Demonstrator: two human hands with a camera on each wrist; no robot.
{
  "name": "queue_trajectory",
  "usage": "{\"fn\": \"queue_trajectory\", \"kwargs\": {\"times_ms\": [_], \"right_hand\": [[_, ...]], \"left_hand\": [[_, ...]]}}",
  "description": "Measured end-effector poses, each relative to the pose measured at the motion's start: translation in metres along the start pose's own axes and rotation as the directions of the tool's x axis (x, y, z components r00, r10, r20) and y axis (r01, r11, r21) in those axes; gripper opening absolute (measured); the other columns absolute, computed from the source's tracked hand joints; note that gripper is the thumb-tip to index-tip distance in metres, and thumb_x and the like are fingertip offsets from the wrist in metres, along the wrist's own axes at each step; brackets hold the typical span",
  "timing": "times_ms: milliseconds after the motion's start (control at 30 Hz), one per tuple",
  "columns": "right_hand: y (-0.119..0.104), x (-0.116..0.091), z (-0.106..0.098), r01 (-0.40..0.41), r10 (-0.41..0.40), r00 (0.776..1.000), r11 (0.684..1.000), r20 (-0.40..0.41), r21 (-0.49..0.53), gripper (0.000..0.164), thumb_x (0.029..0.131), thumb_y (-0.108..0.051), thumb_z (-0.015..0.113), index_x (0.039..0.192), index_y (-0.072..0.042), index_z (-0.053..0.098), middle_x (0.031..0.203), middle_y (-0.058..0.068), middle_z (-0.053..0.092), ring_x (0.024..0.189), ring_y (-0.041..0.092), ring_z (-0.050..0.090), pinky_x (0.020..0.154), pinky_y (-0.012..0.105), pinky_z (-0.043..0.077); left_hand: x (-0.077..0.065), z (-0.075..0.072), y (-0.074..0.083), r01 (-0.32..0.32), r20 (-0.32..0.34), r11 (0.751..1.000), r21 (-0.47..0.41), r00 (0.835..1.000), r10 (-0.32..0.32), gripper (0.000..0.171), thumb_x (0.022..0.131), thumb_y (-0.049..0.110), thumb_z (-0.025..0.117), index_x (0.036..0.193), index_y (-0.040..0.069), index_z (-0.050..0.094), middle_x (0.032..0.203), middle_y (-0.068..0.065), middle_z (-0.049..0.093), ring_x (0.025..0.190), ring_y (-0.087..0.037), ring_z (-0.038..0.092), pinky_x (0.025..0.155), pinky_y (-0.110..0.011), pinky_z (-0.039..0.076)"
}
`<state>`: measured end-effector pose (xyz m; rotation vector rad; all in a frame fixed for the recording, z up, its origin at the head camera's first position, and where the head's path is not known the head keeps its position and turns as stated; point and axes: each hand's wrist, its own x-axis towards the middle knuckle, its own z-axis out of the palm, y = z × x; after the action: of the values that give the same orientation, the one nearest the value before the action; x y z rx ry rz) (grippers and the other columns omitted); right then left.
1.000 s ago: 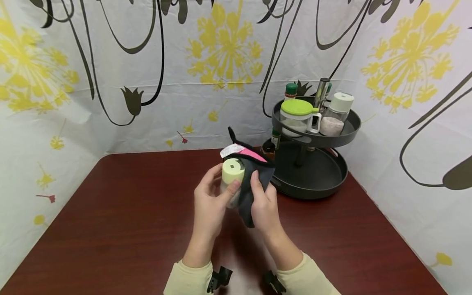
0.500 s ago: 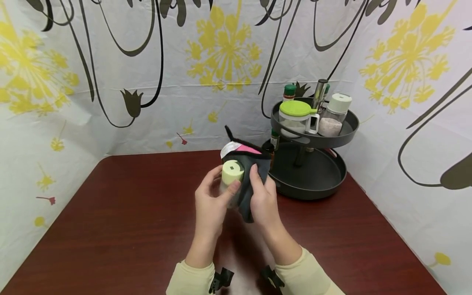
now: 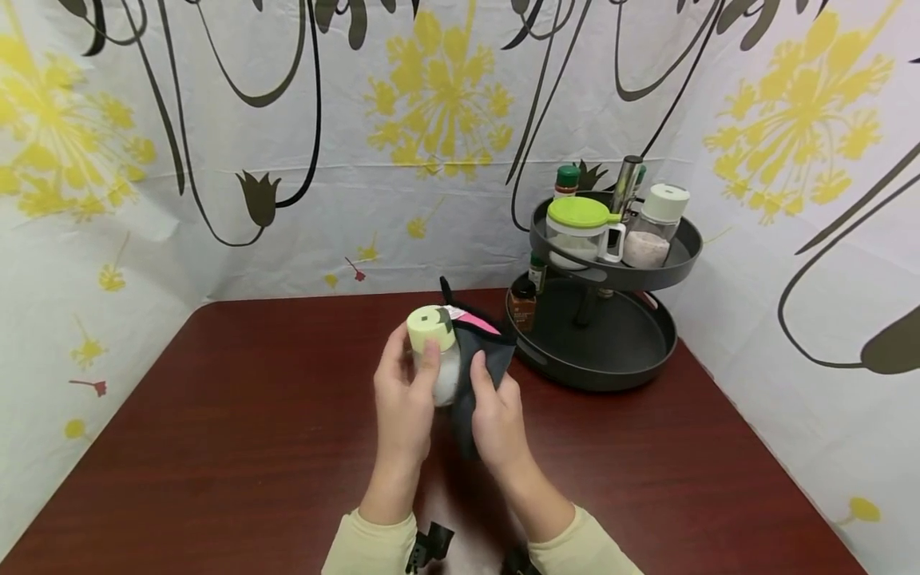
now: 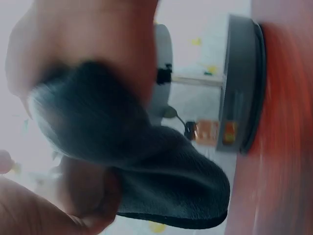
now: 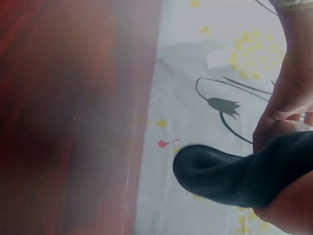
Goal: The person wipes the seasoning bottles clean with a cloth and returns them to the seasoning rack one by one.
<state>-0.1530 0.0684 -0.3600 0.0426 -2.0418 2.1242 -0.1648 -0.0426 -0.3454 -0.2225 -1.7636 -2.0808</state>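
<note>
A clear jar with a pale yellow lid (image 3: 430, 329) is held above the table by my left hand (image 3: 401, 403), its thumb across the front near the lid. My right hand (image 3: 496, 419) grips a dark grey cloth (image 3: 465, 383) with black edging, a pink underside, a white label and a loop, thumb on the near face. The cloth lies against the jar's right side. In the left wrist view the cloth (image 4: 176, 181) bunches in front of the jar, which is hard to make out. Folded cloth (image 5: 215, 174) hangs from the hand in the right wrist view.
A dark two-tier round stand (image 3: 611, 371) is at the back right of the brown table (image 3: 237, 447). Its upper tray carries a green-lidded jar (image 3: 578, 228), a white-capped jar (image 3: 656, 228) and a green-capped bottle (image 3: 566, 180). A small brown bottle (image 3: 522, 307) stands on the lower tray.
Both hands have moved slightly left with the jar and cloth. The jar has tilted and more of its body shows. The cloth has dropped lower, uncovering the brown bottle.
</note>
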Motion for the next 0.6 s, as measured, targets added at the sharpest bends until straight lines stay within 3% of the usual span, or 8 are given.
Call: {"fn": "queue_trajectory", "kwargs": {"times_ms": [67, 167, 300, 433, 600], "right_hand": [[-0.001, 0.000, 0.001, -0.017, 0.017, 1.000, 1.000, 0.006, 0.003, 0.051, 0.102, -0.052, 0.040, 0.120, -0.010, 0.063, 0.110, 0.009, 0.065, 0.100, 0.015, 0.060, 0.089, 0.026, 0.049], [-0.011, 0.000, 0.000, -0.057, 0.056, 0.998, 0.998, 0.027, 0.041, 0.052, 0.101, -0.053, 0.041, 0.121, -0.011, 0.062, 0.107, 0.010, 0.066, 0.096, 0.016, 0.063, 0.088, 0.028, 0.050], [-0.031, 0.002, -0.004, -0.065, 0.058, 0.996, 0.992, 0.068, 0.106, 0.052, 0.102, -0.052, 0.039, 0.129, -0.011, 0.056, 0.112, 0.010, 0.063, 0.098, 0.018, 0.062, 0.088, 0.028, 0.051], [-0.045, 0.003, -0.009, 0.022, -0.027, 0.999, 0.994, 0.045, 0.111, 0.050, 0.103, -0.049, 0.038, 0.129, -0.009, 0.053, 0.114, 0.011, 0.060, 0.102, 0.020, 0.060, 0.088, 0.027, 0.050], [-0.035, -0.003, -0.005, 0.144, -0.144, 0.990, 0.988, 0.001, 0.055, 0.044, 0.105, -0.041, 0.041, 0.124, -0.004, 0.056, 0.108, 0.012, 0.062, 0.097, 0.020, 0.061, 0.086, 0.026, 0.051]], "left_hand": [[0.000, 0.000, -0.002, -0.030, 0.009, 0.994, 0.106, 1.000, 0.030, 0.043, 0.099, 0.030, 0.057, 0.139, 0.017, 0.047, 0.129, -0.002, 0.059, 0.114, -0.015, 0.056, 0.099, -0.033, 0.046], [-0.001, 0.002, -0.006, -0.075, 0.026, 0.961, 0.265, 0.997, 0.071, 0.052, 0.097, 0.039, 0.060, 0.137, 0.015, 0.039, 0.126, -0.005, 0.059, 0.109, -0.017, 0.058, 0.094, -0.039, 0.047], [0.000, 0.004, -0.008, -0.120, 0.050, 0.913, 0.390, 0.993, 0.109, 0.057, 0.087, 0.047, 0.070, 0.125, 0.014, 0.043, 0.118, -0.003, 0.053, 0.105, -0.016, 0.055, 0.088, -0.039, 0.047], [-0.001, 0.004, -0.007, -0.163, 0.073, 0.902, 0.401, 0.987, 0.146, 0.048, 0.087, 0.045, 0.072, 0.127, 0.023, 0.057, 0.116, 0.000, 0.053, 0.106, -0.013, 0.052, 0.083, -0.039, 0.048], [-0.002, 0.002, -0.005, -0.183, 0.111, 0.928, 0.326, 0.982, 0.154, 0.050, 0.089, 0.038, 0.072, 0.135, 0.026, 0.057, 0.118, 0.002, 0.055, 0.109, -0.011, 0.054, 0.077, -0.036, 0.053]]}}
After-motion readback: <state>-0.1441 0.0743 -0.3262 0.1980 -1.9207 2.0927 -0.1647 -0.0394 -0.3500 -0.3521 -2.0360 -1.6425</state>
